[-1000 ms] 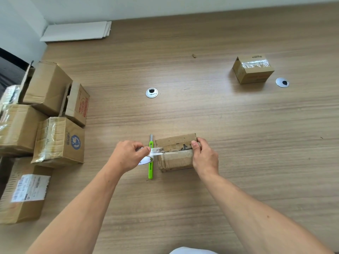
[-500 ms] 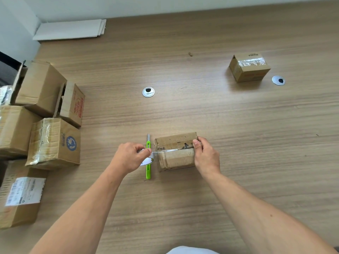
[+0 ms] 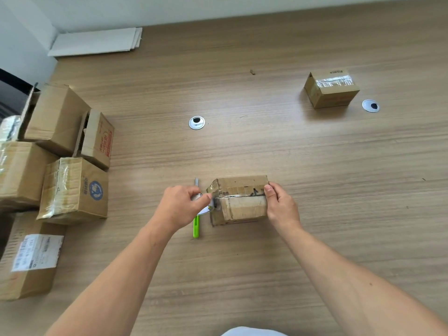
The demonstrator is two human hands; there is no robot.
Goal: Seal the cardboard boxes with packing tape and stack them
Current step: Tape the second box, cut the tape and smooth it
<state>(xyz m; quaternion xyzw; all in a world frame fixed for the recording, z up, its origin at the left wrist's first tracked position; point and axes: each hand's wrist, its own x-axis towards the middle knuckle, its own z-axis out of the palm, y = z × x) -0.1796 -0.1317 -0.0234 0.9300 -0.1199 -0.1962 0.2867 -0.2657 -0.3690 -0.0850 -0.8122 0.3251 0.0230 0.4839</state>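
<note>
Tape roll [image 3: 205,209] mostly hidden under left hand [image 3: 180,204], leftmost boxes [image 3: 14,173] cut by frame edge

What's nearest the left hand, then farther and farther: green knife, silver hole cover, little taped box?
1. Green knife, lying just beneath the left hand.
2. Silver hole cover, farther back, mid-table.
3. Little taped box, far back on the right.

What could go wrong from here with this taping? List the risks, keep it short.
1. The left hand holds the tape roll at the box edge; the strip may drift off the seam or wrinkle.
2. Only the right hand steadies the box, so a hard pull may slide it.
3. The green cutter lies right under the left hand. Its grey tip looks exposed, so a cut is possible.
</note>
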